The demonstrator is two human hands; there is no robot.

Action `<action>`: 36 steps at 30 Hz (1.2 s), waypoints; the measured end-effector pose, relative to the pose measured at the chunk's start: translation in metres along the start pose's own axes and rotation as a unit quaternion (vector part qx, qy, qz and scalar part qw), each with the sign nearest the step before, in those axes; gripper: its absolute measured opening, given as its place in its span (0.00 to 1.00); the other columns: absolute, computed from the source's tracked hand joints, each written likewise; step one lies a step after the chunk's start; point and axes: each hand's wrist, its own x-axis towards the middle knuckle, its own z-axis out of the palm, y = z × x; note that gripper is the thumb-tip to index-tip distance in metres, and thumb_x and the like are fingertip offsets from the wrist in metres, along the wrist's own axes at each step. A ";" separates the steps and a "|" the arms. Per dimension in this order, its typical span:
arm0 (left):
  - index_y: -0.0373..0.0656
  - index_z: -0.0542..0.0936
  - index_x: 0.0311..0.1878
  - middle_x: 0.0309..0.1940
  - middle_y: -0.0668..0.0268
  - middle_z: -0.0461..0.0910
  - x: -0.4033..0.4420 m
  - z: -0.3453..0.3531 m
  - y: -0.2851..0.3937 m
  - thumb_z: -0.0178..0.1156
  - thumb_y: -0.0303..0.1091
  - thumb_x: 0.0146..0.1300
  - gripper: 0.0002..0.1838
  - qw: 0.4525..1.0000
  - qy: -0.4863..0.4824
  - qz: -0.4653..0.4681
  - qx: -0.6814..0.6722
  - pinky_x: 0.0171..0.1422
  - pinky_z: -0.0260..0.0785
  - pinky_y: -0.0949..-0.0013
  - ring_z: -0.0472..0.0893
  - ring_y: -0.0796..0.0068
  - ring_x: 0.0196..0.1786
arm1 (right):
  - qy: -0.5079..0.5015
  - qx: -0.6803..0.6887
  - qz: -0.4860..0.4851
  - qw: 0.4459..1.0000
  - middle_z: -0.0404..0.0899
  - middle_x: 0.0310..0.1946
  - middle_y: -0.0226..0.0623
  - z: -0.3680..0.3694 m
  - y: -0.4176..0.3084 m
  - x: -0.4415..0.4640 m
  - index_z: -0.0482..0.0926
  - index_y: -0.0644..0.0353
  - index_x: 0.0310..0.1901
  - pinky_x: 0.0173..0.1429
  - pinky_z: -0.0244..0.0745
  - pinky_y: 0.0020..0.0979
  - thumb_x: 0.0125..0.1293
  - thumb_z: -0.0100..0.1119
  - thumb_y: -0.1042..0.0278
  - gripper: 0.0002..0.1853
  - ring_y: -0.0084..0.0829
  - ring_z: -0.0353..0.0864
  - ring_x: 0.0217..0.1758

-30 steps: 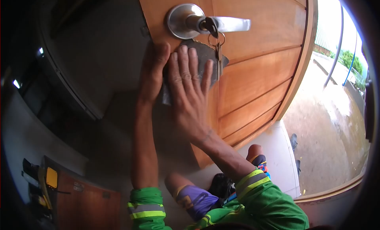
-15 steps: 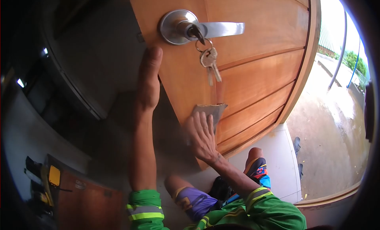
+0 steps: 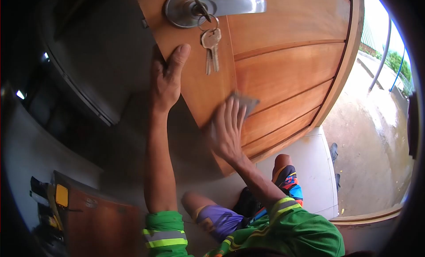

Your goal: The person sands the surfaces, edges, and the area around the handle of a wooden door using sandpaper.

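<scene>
The wooden door [image 3: 283, 80] stands open, with a metal lever handle [image 3: 239, 6] near the top of the view. From its lock hangs a ring of keys [image 3: 211, 40]. My left hand [image 3: 170, 80] grips the door's edge below the handle, thumb on the front face and fingers behind it. Lower down, my right hand [image 3: 228, 126] lies flat with fingers stretched over a dark grey sheet [image 3: 246, 103], pressing it to the door face. The sheet looks like sandpaper, and its corner sticks out past the fingertips, slightly blurred.
A wooden surface [image 3: 104, 226] at the lower left has a yellow object [image 3: 62, 195] and dark tools beside it. My bent knees are below the door. Dark footwear [image 3: 334, 152] rests by the doorway at right, beyond the pale tiles [image 3: 305, 168]; wet ground lies outside.
My right hand has moved down the door with the sheet, then slightly back up. The keys have swung free beneath the lock. My left hand is now lower against the door's edge, its thumb over it.
</scene>
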 end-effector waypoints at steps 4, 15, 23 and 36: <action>0.32 0.76 0.60 0.50 0.62 0.82 -0.001 -0.016 -0.007 0.62 0.47 0.77 0.25 0.995 -0.054 -0.073 0.029 0.58 0.73 0.66 0.79 0.73 0.50 | 0.136 0.081 -0.060 0.986 0.59 0.78 0.60 -0.023 -0.032 0.121 0.60 0.69 0.77 0.83 0.39 0.68 0.54 0.74 0.59 0.51 0.63 0.52 0.84; 0.31 0.74 0.65 0.57 0.61 0.80 -0.003 -0.012 -0.004 0.60 0.49 0.78 0.28 0.995 -0.054 -0.070 0.043 0.66 0.69 0.64 0.77 0.70 0.58 | 0.063 0.029 -0.049 0.996 0.51 0.80 0.67 -0.035 -0.011 0.111 0.57 0.73 0.77 0.83 0.35 0.68 0.64 0.62 0.62 0.43 0.64 0.46 0.86; 0.31 0.72 0.69 0.63 0.56 0.78 -0.001 -0.015 0.001 0.58 0.49 0.79 0.30 0.995 -0.066 -0.041 0.067 0.68 0.68 0.62 0.76 0.68 0.63 | -0.002 0.013 -0.020 1.000 0.49 0.79 0.72 0.002 0.028 -0.023 0.55 0.78 0.77 0.84 0.36 0.67 0.69 0.51 0.68 0.39 0.68 0.45 0.85; 0.31 0.78 0.59 0.54 0.66 0.80 0.008 -0.022 -0.001 0.57 0.49 0.80 0.25 0.989 -0.114 -0.095 0.016 0.64 0.70 0.66 0.78 0.76 0.56 | -0.057 0.042 -0.150 0.986 0.58 0.82 0.48 0.026 0.022 -0.053 0.61 0.64 0.80 0.87 0.41 0.54 0.62 0.53 0.70 0.41 0.49 0.53 0.86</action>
